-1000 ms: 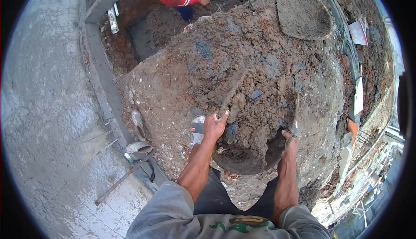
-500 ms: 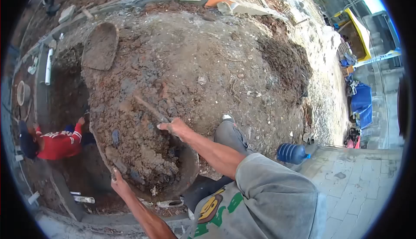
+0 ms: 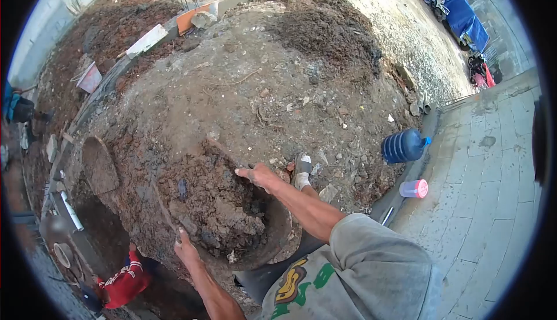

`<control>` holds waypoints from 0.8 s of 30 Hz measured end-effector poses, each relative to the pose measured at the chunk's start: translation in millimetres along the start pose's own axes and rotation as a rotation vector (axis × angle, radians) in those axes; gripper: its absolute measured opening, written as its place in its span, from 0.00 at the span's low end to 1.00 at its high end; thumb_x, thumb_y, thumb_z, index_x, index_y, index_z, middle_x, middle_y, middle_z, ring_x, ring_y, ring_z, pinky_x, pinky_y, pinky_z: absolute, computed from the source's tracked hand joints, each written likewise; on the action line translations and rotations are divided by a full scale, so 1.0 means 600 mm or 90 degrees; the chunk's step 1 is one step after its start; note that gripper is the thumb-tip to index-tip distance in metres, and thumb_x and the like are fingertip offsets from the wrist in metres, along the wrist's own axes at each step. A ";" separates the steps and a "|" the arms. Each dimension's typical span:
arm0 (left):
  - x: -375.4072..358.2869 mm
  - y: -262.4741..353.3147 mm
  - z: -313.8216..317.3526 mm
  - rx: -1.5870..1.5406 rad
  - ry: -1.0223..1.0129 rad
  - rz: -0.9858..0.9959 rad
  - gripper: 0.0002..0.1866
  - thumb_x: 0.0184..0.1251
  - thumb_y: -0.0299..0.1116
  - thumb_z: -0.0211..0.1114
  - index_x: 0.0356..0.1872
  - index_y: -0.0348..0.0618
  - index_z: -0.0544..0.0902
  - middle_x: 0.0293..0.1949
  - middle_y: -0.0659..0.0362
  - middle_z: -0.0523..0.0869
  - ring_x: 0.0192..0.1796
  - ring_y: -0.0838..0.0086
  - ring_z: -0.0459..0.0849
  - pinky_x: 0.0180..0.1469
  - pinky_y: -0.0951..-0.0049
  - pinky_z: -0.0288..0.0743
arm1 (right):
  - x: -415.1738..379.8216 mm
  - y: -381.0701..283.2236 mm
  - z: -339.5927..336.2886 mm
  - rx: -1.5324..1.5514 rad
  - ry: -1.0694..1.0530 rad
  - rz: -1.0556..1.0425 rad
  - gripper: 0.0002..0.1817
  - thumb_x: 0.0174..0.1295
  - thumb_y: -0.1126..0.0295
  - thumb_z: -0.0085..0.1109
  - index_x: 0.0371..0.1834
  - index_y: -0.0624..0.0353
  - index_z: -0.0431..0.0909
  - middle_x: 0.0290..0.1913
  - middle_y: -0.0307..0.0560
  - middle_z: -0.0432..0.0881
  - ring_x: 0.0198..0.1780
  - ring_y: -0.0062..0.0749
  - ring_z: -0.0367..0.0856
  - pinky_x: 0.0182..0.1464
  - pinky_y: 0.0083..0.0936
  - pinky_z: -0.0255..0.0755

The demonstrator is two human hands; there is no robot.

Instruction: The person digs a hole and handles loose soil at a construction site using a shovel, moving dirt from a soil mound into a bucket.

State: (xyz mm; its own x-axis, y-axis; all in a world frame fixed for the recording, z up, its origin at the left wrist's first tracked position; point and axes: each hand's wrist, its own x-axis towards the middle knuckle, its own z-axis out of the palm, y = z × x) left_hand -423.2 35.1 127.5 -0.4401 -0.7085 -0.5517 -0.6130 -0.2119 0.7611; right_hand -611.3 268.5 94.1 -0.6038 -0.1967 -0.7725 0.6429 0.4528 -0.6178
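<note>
Seen from above at a dusty building site: right hand point(image 3: 259, 175) wrapped tight round the far rim of a shallow pan point(image 3: 277, 236), fingers curled over the edge, thumb out toward the heap; left hand point(image 3: 187, 249) clamped on the near rim, fingers tucked under and out of sight; pan carried between both hands at about waist height, in front of a grey shirt point(image 3: 360, 273) with a cartoon print; heaped full with clods of red-brown soil point(image 3: 217, 204), a few dark stones and a pale chip mixed in, the load rising above the rim; below and beyond, a broad mound of earth point(image 3: 261, 82) scattered with pebbles and twigs; one sandalled foot point(image 3: 301, 171) planted on the mound just beside the right wrist; a second, empty pan point(image 3: 98, 164) lying on the slope to the left, its inside crusted with dirt; a blue water jug point(image 3: 404, 145) on its side at the foot of the mound, a small pink tub point(image 3: 414, 188) near it on the paved walkway point(image 3: 493, 181); lower left, down in a trench, another person in a red top point(image 3: 123, 284), crouched, well apart from the pan; a white bucket point(image 3: 89, 77) at the far left edge of the mound, contents not visible.
</note>
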 end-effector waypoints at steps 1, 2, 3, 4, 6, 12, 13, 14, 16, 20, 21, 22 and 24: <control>-0.002 -0.001 0.050 0.046 0.052 -0.007 0.32 0.53 0.49 0.59 0.46 0.24 0.69 0.45 0.48 0.73 0.45 0.67 0.70 0.48 0.70 0.62 | 0.009 0.009 -0.044 0.020 0.002 -0.012 0.35 0.39 0.48 0.58 0.33 0.77 0.71 0.32 0.61 0.74 0.34 0.41 0.73 0.35 0.35 0.63; 0.005 0.006 0.114 0.085 0.099 -0.007 0.32 0.53 0.49 0.59 0.46 0.24 0.69 0.45 0.48 0.73 0.45 0.67 0.70 0.49 0.70 0.62 | 0.020 0.013 -0.098 0.017 0.082 -0.070 0.35 0.39 0.47 0.57 0.31 0.77 0.71 0.31 0.60 0.74 0.33 0.42 0.73 0.34 0.35 0.64; -0.007 0.037 0.181 0.096 0.089 0.012 0.32 0.53 0.49 0.59 0.46 0.24 0.69 0.45 0.48 0.73 0.45 0.67 0.70 0.49 0.70 0.62 | 0.026 0.028 -0.156 0.014 0.163 -0.113 0.35 0.40 0.46 0.57 0.29 0.77 0.71 0.30 0.60 0.74 0.31 0.42 0.73 0.34 0.35 0.64; -0.032 0.110 0.251 0.122 0.010 -0.009 0.33 0.53 0.48 0.60 0.47 0.24 0.68 0.46 0.48 0.72 0.46 0.67 0.70 0.49 0.70 0.62 | 0.031 0.022 -0.227 0.043 0.154 -0.079 0.35 0.40 0.46 0.57 0.29 0.77 0.71 0.30 0.60 0.74 0.31 0.42 0.73 0.34 0.35 0.64; -0.063 0.140 0.365 0.165 -0.051 -0.047 0.36 0.52 0.49 0.60 0.53 0.26 0.62 0.51 0.47 0.69 0.52 0.63 0.68 0.53 0.67 0.59 | 0.049 0.046 -0.362 0.071 0.134 0.040 0.38 0.41 0.42 0.54 0.30 0.78 0.72 0.33 0.63 0.75 0.35 0.47 0.75 0.37 0.37 0.66; -0.170 0.216 0.725 0.234 -0.215 0.007 0.34 0.53 0.49 0.60 0.48 0.25 0.66 0.50 0.47 0.71 0.49 0.65 0.69 0.52 0.69 0.60 | 0.007 0.101 -0.707 0.157 0.341 0.107 0.43 0.44 0.40 0.53 0.41 0.82 0.69 0.43 0.71 0.72 0.50 0.51 0.70 0.51 0.35 0.60; -0.202 0.233 0.776 0.263 -0.232 0.040 0.32 0.53 0.48 0.60 0.46 0.25 0.69 0.45 0.48 0.74 0.46 0.67 0.71 0.50 0.70 0.62 | 0.000 0.119 -0.756 0.175 0.390 0.101 0.39 0.44 0.42 0.55 0.34 0.80 0.72 0.36 0.65 0.76 0.41 0.46 0.74 0.44 0.35 0.64; -0.221 0.245 0.821 0.278 -0.311 0.037 0.30 0.53 0.48 0.60 0.44 0.25 0.71 0.42 0.49 0.76 0.44 0.67 0.72 0.48 0.70 0.63 | -0.051 0.086 -0.811 0.214 0.401 0.082 0.35 0.45 0.44 0.56 0.26 0.77 0.72 0.28 0.56 0.76 0.30 0.38 0.73 0.35 0.34 0.64; -0.258 0.280 0.917 0.276 -0.425 0.053 0.28 0.53 0.48 0.60 0.40 0.26 0.74 0.37 0.51 0.78 0.40 0.67 0.73 0.45 0.70 0.64 | -0.078 0.095 -0.915 0.206 0.445 0.123 0.33 0.45 0.45 0.57 0.24 0.76 0.72 0.25 0.53 0.74 0.27 0.34 0.70 0.30 0.33 0.62; -0.332 0.366 1.088 0.254 -0.549 0.067 0.28 0.53 0.48 0.59 0.40 0.26 0.74 0.38 0.49 0.78 0.41 0.67 0.73 0.45 0.69 0.65 | -0.120 0.077 -1.121 0.198 0.451 0.148 0.34 0.49 0.46 0.54 0.36 0.77 0.71 0.36 0.59 0.75 0.38 0.40 0.71 0.41 0.33 0.63; -0.346 0.385 1.137 0.304 -0.534 0.054 0.28 0.54 0.48 0.58 0.42 0.26 0.72 0.40 0.48 0.77 0.44 0.67 0.73 0.46 0.69 0.64 | -0.099 0.110 -1.188 0.213 0.488 0.204 0.31 0.51 0.48 0.52 0.38 0.73 0.72 0.38 0.58 0.75 0.42 0.40 0.71 0.44 0.33 0.63; -0.360 0.408 1.182 0.350 -0.519 0.040 0.29 0.54 0.47 0.58 0.44 0.26 0.71 0.43 0.46 0.75 0.46 0.66 0.73 0.48 0.68 0.64 | -0.124 0.064 -1.224 0.232 0.434 0.169 0.29 0.53 0.51 0.50 0.42 0.72 0.71 0.44 0.58 0.74 0.47 0.40 0.70 0.48 0.34 0.61; -0.388 0.475 1.257 0.356 -0.555 -0.025 0.29 0.54 0.46 0.58 0.47 0.27 0.69 0.46 0.44 0.73 0.49 0.64 0.71 0.49 0.67 0.63 | -0.140 0.001 -1.305 0.301 0.400 0.232 0.27 0.54 0.53 0.50 0.44 0.70 0.71 0.50 0.57 0.70 0.51 0.39 0.67 0.52 0.33 0.58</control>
State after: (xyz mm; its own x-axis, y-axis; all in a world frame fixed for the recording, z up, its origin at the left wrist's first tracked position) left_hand -990.2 647.2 215.5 -0.5994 0.0721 -0.7972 -0.7559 0.2766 0.5934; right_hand -929.4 966.3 273.6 -0.3815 0.4708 -0.7955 0.8910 -0.0421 -0.4521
